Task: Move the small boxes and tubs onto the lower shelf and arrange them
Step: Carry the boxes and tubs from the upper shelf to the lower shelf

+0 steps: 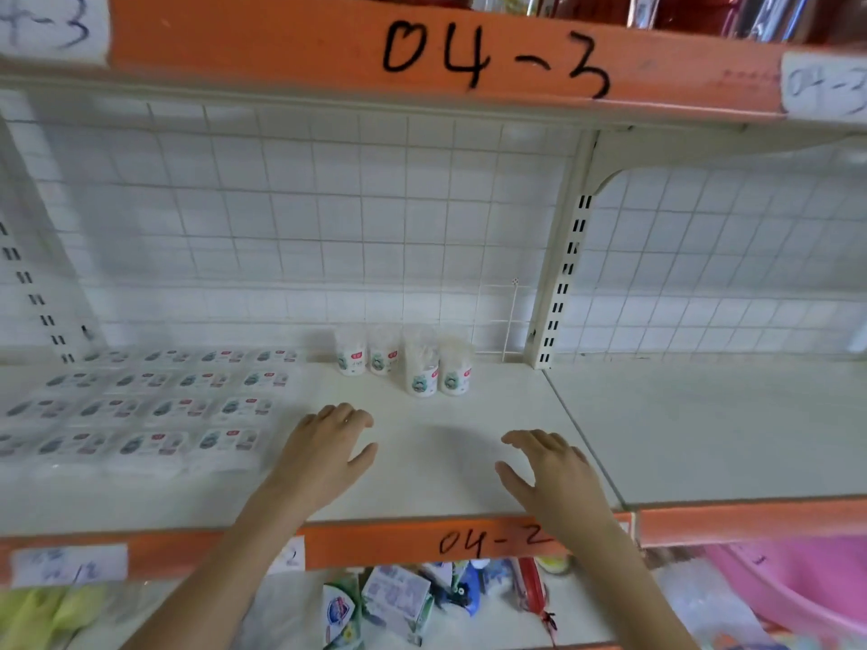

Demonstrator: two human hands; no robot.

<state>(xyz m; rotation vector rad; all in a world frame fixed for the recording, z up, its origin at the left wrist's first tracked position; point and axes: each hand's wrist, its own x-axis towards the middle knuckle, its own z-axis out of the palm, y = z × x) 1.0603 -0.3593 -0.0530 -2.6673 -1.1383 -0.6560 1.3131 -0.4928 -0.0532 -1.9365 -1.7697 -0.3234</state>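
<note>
Head view: both hands (328,450) (553,471) spread, empty, over shelf (436,466).

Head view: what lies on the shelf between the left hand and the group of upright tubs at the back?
Nothing: between the left hand and the four upright tubs the head view shows only bare white shelf. The flat boxes lie off to the left.

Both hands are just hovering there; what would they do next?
Probably reach forward for the tubs at the back: both the left hand and the right hand hold nothing, and the flat boxes already lie in rows.
</note>
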